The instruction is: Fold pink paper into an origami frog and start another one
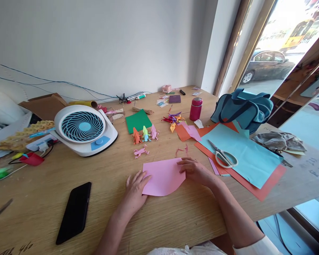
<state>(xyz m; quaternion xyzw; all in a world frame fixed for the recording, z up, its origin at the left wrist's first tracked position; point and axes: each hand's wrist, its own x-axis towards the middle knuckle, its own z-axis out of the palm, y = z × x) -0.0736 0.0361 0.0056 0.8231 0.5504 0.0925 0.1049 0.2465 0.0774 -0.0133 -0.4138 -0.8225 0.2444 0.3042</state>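
A pink sheet of paper (163, 179) lies in front of me on the wooden table, its lower right edge curving up a little. My left hand (135, 189) holds its left edge, thumb on top of the sheet. At the opposite edge, my right hand (192, 170) grips the upper right side with bent fingers. Just beyond the sheet is a pink folded paper figure (141, 151). Behind that stand an orange (136, 136), a green and blue (145, 134) and a pink (154, 132) paper figure. Thin pink paper scraps (182, 151) lie near my right hand.
Scissors (225, 156) rest on light blue paper (251, 156) at the right, near a blue bag (243, 109). A red flask (196, 109) stands farther back. On the left are a white fan (86, 129) and a black phone (73, 213). Green paper (138, 121) lies behind the figures.
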